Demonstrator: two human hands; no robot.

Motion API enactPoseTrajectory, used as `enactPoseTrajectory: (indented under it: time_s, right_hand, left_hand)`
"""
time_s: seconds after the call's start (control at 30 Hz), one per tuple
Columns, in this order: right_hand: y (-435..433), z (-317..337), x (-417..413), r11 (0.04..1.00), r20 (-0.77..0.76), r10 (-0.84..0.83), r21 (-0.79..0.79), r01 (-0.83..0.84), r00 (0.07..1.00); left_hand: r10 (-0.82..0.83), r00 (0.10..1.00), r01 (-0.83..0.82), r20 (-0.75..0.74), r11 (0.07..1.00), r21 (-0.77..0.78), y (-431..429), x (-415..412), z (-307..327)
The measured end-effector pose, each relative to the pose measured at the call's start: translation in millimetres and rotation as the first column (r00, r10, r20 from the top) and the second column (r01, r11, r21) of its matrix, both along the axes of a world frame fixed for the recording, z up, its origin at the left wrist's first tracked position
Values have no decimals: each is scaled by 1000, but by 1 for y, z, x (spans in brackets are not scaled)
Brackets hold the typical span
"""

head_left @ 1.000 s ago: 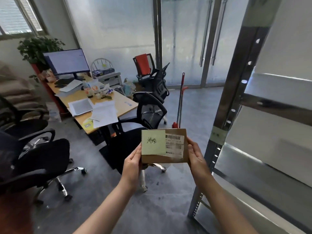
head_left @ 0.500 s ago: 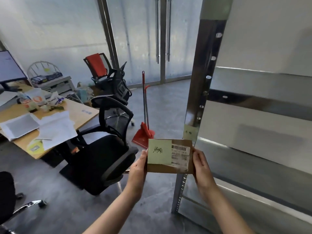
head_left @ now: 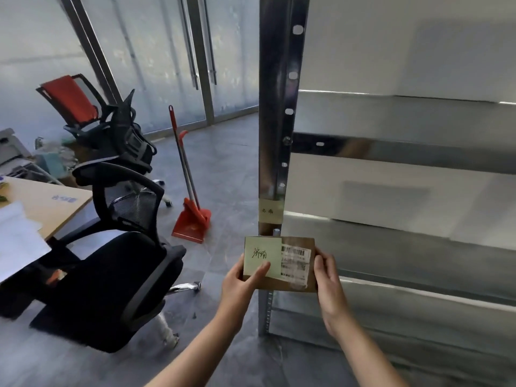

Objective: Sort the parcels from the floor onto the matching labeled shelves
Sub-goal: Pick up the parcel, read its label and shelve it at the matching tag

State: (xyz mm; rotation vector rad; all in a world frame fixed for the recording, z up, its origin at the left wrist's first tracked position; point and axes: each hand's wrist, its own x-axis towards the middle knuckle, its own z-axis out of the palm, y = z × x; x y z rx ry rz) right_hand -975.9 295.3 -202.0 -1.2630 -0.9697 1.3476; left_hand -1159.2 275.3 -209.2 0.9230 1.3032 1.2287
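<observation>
Parcel [head_left: 290,263] being held lower centre of frame, in front of shelf post [head_left: 275,135].
Left grip [head_left: 240,286] and right grip [head_left: 328,286] are clasping its sides.

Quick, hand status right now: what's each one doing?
Left hand: holding the parcel by its left edge, thumb on the green note.
Right hand: holding the same parcel by its right edge.

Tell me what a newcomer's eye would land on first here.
The brown parcel, held low at centre by the left hand and right hand, draws the eye with its green handwritten note. Just above it a paper label sits on the metal shelf upright. To the left, a red dustpan stands on the floor.
</observation>
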Motion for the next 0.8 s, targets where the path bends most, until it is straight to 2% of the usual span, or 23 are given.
enactPoseTrajectory:
  time_s: [0.1, 0.3, 0.43, 0.6, 0.8]
  right_hand:
    - [-2, 2, 2, 1000, 4, 24, 5, -24, 1000]
    - [2, -11, 17, 991, 230, -109, 97, 88, 967]
    - [7, -19, 34, 990, 217, -133, 76, 119, 967]
    - [9, -23, 55, 987, 199, -155, 62, 145, 968]
    - [24, -25, 83, 981, 193, -194, 54, 188, 962]
  left_hand:
    - [-27, 1000, 27, 4, 1000, 10, 3, 12, -4]
    - [-40, 999, 40, 9, 998, -42, 8, 32, -13]
    - [-14, 997, 24, 71, 989, -144, 12, 44, -20]
    - [-11, 996, 28, 90, 982, -188, 20, 64, -21]
    - [-43, 998, 50, 36, 970, -236, 43, 88, -16]
